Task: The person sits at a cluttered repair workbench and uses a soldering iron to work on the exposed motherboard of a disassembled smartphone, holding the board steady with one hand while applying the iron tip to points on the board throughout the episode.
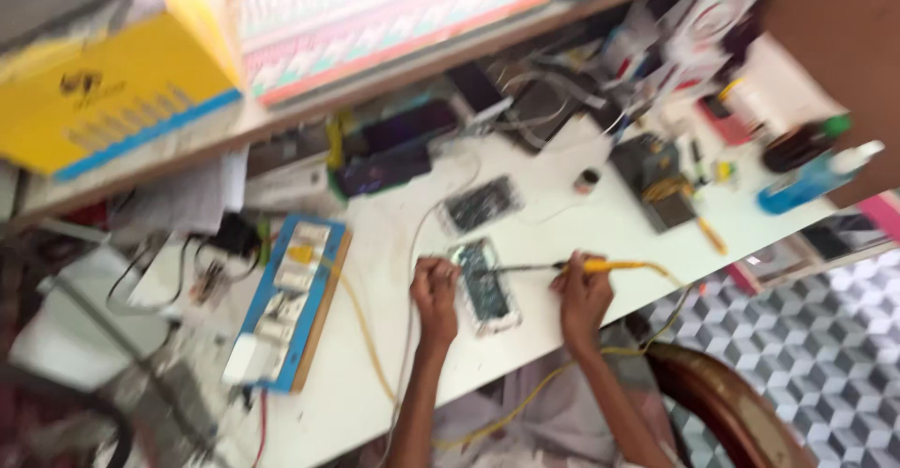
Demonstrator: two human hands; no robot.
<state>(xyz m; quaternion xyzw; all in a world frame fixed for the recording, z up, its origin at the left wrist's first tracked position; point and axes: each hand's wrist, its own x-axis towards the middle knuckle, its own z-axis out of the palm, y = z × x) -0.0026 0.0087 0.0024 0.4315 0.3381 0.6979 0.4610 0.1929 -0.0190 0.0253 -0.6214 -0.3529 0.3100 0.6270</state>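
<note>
Head view: left hand pins the opened phone flat on the desk; right hand, grip closed, steadies the iron over it.

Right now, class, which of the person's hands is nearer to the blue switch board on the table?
The left hand. It rests at the opened phone's left edge, on the blue switch board's side. The right hand, holding the yellow-handled soldering iron, sits beyond the phone, farther away.

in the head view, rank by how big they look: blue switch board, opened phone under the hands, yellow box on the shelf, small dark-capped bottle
1. yellow box, nearer the camera, so partly unsure
2. blue switch board
3. opened phone
4. small dark-capped bottle
</note>
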